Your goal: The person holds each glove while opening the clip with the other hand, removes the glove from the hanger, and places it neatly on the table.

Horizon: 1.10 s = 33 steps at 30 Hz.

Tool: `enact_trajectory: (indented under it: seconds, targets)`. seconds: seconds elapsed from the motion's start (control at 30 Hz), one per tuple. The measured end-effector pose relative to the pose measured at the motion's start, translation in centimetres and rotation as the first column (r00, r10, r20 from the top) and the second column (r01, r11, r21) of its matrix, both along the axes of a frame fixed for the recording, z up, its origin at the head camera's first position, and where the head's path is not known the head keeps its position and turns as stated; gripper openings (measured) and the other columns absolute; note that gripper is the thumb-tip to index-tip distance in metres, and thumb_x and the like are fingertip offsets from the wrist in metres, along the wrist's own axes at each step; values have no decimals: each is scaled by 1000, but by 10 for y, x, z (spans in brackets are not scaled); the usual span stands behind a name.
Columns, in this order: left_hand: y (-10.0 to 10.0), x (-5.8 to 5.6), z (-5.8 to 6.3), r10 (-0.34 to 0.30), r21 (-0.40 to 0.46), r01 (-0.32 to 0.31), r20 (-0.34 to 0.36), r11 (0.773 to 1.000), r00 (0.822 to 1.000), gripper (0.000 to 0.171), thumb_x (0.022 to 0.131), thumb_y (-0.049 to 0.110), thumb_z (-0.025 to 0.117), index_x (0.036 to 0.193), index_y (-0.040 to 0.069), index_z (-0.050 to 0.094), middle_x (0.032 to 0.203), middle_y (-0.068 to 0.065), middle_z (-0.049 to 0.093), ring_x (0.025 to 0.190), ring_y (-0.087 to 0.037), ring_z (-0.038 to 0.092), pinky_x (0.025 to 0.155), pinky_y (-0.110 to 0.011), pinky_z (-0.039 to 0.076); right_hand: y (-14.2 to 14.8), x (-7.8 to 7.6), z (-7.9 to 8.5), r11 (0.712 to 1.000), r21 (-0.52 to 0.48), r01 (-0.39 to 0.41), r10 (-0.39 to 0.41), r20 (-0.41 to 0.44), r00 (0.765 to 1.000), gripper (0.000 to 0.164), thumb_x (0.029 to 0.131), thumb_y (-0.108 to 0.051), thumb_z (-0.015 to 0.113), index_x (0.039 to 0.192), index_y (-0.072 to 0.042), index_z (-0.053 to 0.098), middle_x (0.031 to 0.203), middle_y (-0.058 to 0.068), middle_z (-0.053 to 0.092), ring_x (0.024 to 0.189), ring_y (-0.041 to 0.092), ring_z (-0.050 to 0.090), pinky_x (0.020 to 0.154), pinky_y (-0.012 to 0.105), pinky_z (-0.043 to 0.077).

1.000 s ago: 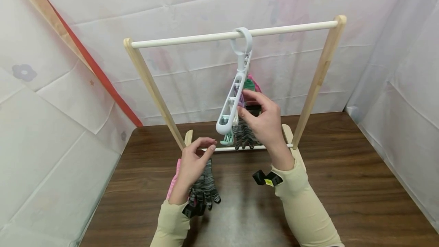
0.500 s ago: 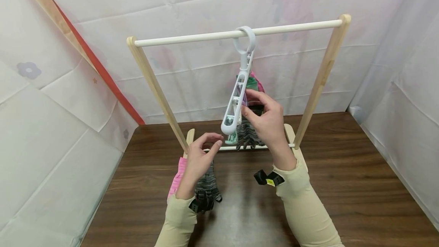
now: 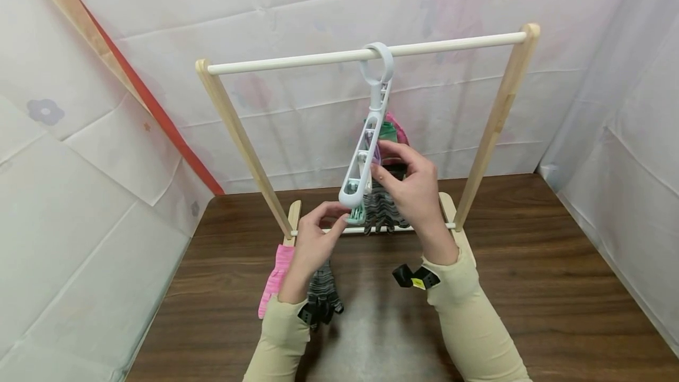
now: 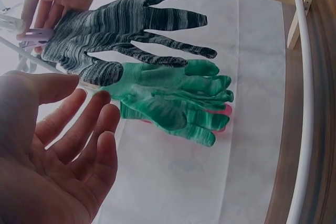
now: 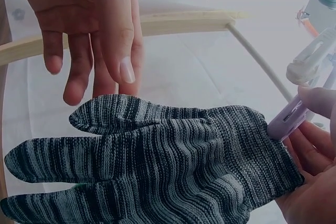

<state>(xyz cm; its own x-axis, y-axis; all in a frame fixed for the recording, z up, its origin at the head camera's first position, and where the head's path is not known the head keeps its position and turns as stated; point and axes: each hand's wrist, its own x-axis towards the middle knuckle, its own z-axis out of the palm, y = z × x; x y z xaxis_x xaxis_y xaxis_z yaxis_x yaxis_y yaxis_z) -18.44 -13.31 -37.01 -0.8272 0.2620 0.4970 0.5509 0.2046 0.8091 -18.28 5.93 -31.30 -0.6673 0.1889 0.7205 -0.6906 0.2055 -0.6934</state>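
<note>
A pale grey clip hanger [image 3: 351,177] hangs by its ring from the rack's top bar. My right hand [image 3: 412,184] pinches a purple clip [image 5: 289,119] on it. That clip sits at the cuff of a black-and-grey striped knit glove [image 5: 173,156], whose fingers hang down. My left hand [image 3: 315,237] is beside the hanger's near end, fingers loosely bent and holding nothing, overlapping a mint clip [image 3: 358,215] in the head view. Behind the striped glove, green gloves [image 4: 163,98] hang in the left wrist view, with some pink glove [image 4: 226,113] showing past them.
The rack has wooden uprights [image 3: 498,111], a white top bar [image 3: 286,62] and a low white rod [image 3: 392,229]. On the brown table [image 3: 530,287], a pink glove [image 3: 277,279] and another striped glove [image 3: 326,287] lie at left, the latter partly behind my left wrist.
My left hand has moved right to the mint clip at the hanger's near end. My right hand keeps its pinch on the purple clip, nearly still.
</note>
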Motion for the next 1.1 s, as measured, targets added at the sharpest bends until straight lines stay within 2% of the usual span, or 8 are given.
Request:
enact_trajectory:
  seconds: [0.2,0.43,0.67,0.93,1.1]
  targets:
    - [2,1,3,-13,-21,13,-4,1000,1000,11,91,-5,67,102,-6,69,96,-18,71,86,-27,67,77,-37,54,-1,0,0,1000,-5,-2,2,10,1000,36,83,1,79,118,2,69,99,14,71,89,20,65,77,29,51]
    - [6,0,5,-14,-25,14,3,1000,1000,10,88,-9,66,98,-8,69,91,-18,70,80,-24,65,74,-30,53,-1,0,0,1000,-8,-6,6,11,1000,36,84,0,79,118,1,70,100,13,71,90,20,65,78,30,51]
    - [11,-1,9,-21,-15,21,8,1000,1000,10,87,-10,66,97,-9,68,88,-19,69,81,-23,64,74,-30,53,-1,0,-1,1000,-8,-2,2,6,1000,35,84,-1,78,118,1,69,99,13,71,89,20,65,77,29,51]
    - [18,-2,13,-35,45,31,73,998,997,18,88,-7,67,105,-10,68,90,-20,69,75,-17,63,67,-25,51,-2,-1,-1,1000,-14,-2,3,12,1000,35,84,0,78,118,1,69,99,13,71,88,20,66,76,28,52]
    - [23,-6,13,-77,100,66,119,993,990,22,88,-8,66,109,-12,66,98,-22,68,83,-14,64,73,-24,52,-2,-1,-1,1000,-21,-13,13,9,1000,35,84,1,78,118,2,69,99,15,71,88,21,66,76,28,53]
